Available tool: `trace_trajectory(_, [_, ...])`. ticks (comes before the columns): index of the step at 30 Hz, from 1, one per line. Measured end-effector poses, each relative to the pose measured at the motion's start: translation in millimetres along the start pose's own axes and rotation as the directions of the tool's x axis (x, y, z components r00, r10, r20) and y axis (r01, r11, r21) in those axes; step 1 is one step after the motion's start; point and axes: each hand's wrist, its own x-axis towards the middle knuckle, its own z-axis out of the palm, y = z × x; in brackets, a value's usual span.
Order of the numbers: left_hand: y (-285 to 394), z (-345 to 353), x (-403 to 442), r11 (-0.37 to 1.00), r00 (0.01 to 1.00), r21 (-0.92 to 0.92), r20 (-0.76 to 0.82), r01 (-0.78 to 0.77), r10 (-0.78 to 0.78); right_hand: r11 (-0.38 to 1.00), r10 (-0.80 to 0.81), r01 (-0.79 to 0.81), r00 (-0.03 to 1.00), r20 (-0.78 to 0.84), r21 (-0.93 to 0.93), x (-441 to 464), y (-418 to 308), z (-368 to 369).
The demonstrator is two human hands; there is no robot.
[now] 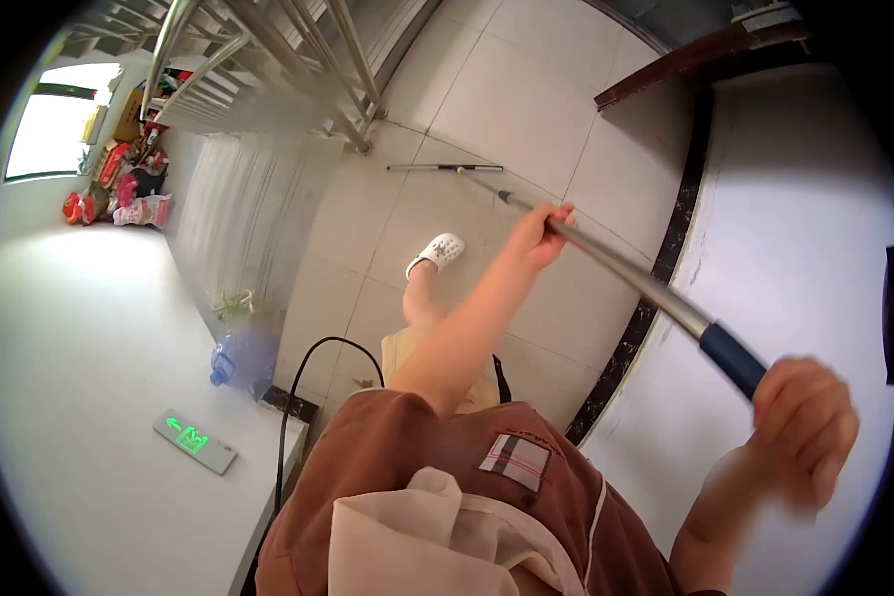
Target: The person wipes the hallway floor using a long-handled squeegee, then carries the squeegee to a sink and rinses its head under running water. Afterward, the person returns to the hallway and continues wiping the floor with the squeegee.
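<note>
A long-handled squeegee [636,276] with a grey metal pole slants across the view. Its narrow bar-shaped head [445,168] rests on the tiled floor. My left hand [541,236] is closed around the lower part of the pole, with the arm stretched forward. Higher up, my right hand [805,422] grips the dark blue handle end [733,358] beside the white wall. Below my left arm, my foot in a white clog [435,255] stands on the floor.
Metal stair railings [318,70] rise at upper left. A blue water bottle [243,360] and a plant [234,306] stand left, near a lit exit sign [195,440] on the wall. Bags [119,189] are piled by the window. A dark-edged door [700,65] is at upper right.
</note>
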Motion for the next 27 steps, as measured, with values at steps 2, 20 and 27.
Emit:
trace_trajectory(2, [-16.0, -29.0, -41.3, 0.997, 1.0, 0.076, -0.012, 0.016, -0.016, 0.998, 0.003, -0.004, 1.0, 0.019, 0.056, -34.7, -18.1, 15.7])
trace_trajectory(20, [26.1, -66.4, -77.8, 0.903, 0.977, 0.38, -0.144, 0.2, -0.156, 0.959, -0.098, 0.225, 0.835, -0.542, 0.172, -139.0, 5.5, 94.5])
trace_trajectory(27, [107.7, -66.6, 17.0, 0.266, 0.824, 0.834, -0.536, 0.483, 0.184, 0.975, -0.151, 0.223, 0.711, -0.687, 0.016, -102.8, 45.8, 124.2])
